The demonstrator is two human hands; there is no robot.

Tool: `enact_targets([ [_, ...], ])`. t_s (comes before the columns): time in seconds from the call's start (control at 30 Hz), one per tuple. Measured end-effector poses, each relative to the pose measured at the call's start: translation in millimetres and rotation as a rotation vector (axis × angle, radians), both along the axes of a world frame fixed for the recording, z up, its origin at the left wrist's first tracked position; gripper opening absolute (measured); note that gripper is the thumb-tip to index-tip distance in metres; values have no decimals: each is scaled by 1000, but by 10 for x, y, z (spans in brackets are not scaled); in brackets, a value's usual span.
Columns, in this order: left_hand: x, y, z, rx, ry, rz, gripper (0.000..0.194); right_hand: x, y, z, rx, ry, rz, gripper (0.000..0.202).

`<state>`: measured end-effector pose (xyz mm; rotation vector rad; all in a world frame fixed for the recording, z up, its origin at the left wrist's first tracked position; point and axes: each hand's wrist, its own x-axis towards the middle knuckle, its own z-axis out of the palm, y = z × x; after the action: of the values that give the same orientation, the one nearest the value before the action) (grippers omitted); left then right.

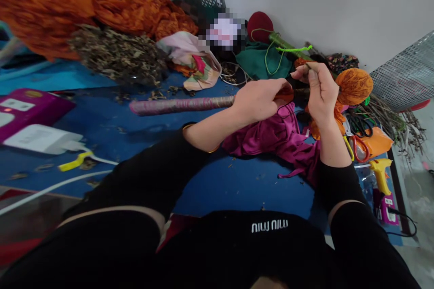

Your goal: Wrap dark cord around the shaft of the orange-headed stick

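My left hand is closed round the right part of a wrapped stick, whose pinkish-purple end points left above the blue table. Orange cloth shows at my left fingers. My right hand is raised just to the right, thumb and fingers pinched together on something thin and dark that I cannot make out. An orange cloth-covered ball is beside my right hand, to its right. Magenta cloth lies crumpled below both hands.
Orange cloth, dried leaves and a patterned cloth lie at the back left. Red-handled scissors, a yellow glue gun and twigs are at the right. A white charger with cables lies left on the blue table.
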<state>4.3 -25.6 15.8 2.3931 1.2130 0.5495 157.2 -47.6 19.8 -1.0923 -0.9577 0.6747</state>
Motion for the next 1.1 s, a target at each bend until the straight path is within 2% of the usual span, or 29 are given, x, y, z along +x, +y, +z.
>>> enact_targets([
  [0.1,11,-43,44,50,120,-9,53,-14,27,-24,-44,27,1,14],
  [0.2,23,-82,66,84,196,0,54,46,-5,22,-33,-129,100,17],
  [0.33,31,-101,53,107,146,26,58,168,-37,82,-23,-297,160,21],
  [0.47,29,-95,35,120,150,2,60,209,-18,57,37,-408,188,20],
  [0.6,24,-93,31,125,160,-19,55,190,8,44,-2,-334,213,19],
  [0.7,9,-74,19,122,110,-30,53,248,12,107,-52,-223,197,15],
  [0.8,-31,-21,1,122,33,-33,51,432,-34,254,-46,-174,207,20],
  [0.93,-130,96,-4,133,-55,32,46,852,-177,546,-145,-75,255,41],
  [1.03,-224,190,13,111,-109,56,43,1223,-235,684,-121,53,107,52],
  [1.1,-284,244,33,75,-150,36,41,1451,-201,676,-63,68,8,52],
])
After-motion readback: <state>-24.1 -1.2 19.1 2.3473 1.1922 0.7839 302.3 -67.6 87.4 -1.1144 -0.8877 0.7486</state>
